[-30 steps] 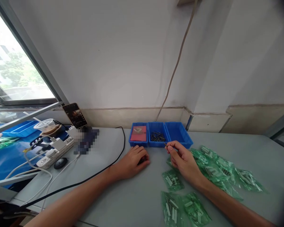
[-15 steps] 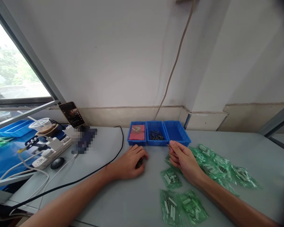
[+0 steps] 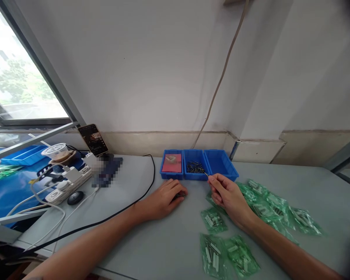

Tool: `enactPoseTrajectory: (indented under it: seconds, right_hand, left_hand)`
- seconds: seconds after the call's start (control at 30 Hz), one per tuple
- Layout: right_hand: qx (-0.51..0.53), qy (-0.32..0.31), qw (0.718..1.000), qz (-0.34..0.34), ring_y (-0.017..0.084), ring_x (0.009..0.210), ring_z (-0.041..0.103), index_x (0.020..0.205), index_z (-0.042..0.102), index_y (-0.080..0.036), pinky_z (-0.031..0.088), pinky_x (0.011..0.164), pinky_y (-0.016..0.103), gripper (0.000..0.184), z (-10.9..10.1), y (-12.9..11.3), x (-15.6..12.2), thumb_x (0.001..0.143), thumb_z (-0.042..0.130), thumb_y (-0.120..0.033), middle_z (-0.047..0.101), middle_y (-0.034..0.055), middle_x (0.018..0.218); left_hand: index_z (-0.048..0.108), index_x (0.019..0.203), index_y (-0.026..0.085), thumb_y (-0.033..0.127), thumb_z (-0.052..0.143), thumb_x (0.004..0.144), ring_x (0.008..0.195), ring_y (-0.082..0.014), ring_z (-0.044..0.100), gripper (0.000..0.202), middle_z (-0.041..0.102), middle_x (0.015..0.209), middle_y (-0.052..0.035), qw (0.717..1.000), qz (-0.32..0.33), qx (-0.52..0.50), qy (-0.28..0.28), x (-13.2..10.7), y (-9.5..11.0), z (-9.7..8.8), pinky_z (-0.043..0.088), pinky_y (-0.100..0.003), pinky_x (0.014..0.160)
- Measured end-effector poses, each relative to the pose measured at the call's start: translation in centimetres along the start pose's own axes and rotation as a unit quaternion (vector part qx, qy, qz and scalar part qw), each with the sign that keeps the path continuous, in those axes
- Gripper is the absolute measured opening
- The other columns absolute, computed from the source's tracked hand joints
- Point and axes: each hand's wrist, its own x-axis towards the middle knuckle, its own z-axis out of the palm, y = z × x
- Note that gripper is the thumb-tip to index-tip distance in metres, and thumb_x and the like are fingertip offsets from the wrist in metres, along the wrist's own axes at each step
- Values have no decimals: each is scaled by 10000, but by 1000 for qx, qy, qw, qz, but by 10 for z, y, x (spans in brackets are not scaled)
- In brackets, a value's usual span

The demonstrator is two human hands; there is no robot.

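Note:
My left hand (image 3: 165,199) rests on the table in front of the blue bins, fingers curled over small dark metal pieces, seemingly screws (image 3: 181,195), mostly hidden under them. Between thumb and forefinger of my right hand (image 3: 229,198), a thin screw (image 3: 207,175) is pinched, its tip pointing toward the middle blue bin (image 3: 186,155). That bin holds a heap of dark screws (image 3: 195,167). To its left, a blue bin (image 3: 162,165) contains a red card (image 3: 172,165) with a small clear bag on it. The right-hand blue bin (image 3: 218,159) shows its bare floor.
Green plastic bags (image 3: 275,206) of small parts lie beyond my right forearm, with more bags (image 3: 212,254) nearer me. A black cable (image 3: 105,221) crosses beneath my left arm. At left are a phone (image 3: 93,140), a power strip (image 3: 60,192), a round black object (image 3: 75,198) and a cup (image 3: 58,151).
My left hand's fingers have closed further over the dark pieces, so less of them shows. The screw in my right hand now points up toward the middle bin. The view has shifted slightly left.

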Motion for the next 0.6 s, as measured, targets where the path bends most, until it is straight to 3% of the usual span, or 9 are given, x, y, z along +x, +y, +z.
enactPoseTrajectory:
  seconds: [0.17, 0.27, 0.5, 0.6]
  right_hand:
    - [27, 13, 1000, 7, 39, 447, 290, 725, 514, -206, 255, 382, 170, 532, 1, 0, 3, 878, 811, -620, 400, -91, 615]
    - [16, 19, 1000, 2, 41, 438, 301, 742, 560, -202, 263, 373, 165, 515, 1, -1, 4, 866, 815, -631, 390, -95, 594]
    - [-17, 27, 999, -20, 38, 431, 351, 887, 685, -200, 273, 365, 163, 453, 2, -1, 7, 837, 833, -626, 480, -79, 657]
    - [-48, 15, 998, -30, 53, 416, 365, 1062, 700, -226, 268, 361, 183, 464, 1, -2, 7, 874, 781, -643, 569, -57, 707]
  left_hand:
    - [602, 1181, 219, 229, 533, 1099, 1048, -224, 586, 108, 643, 1086, -61, 1000, -11, -9, -1, 1, -1, 2, 477, -358, 991]
    - [605, 1157, 213, 230, 544, 1092, 1022, -220, 582, 90, 641, 1066, -58, 1000, -19, -11, -1, 2, -2, 4, 480, -355, 971]
    - [583, 1091, 205, 251, 590, 1071, 992, -212, 576, 50, 620, 1059, -48, 999, -40, 2, 19, 1, -4, 8, 484, -342, 920]
    - [579, 1045, 202, 258, 592, 1070, 989, -215, 563, 62, 607, 1055, -50, 998, -42, 25, 27, 1, -4, 10, 480, -341, 907]
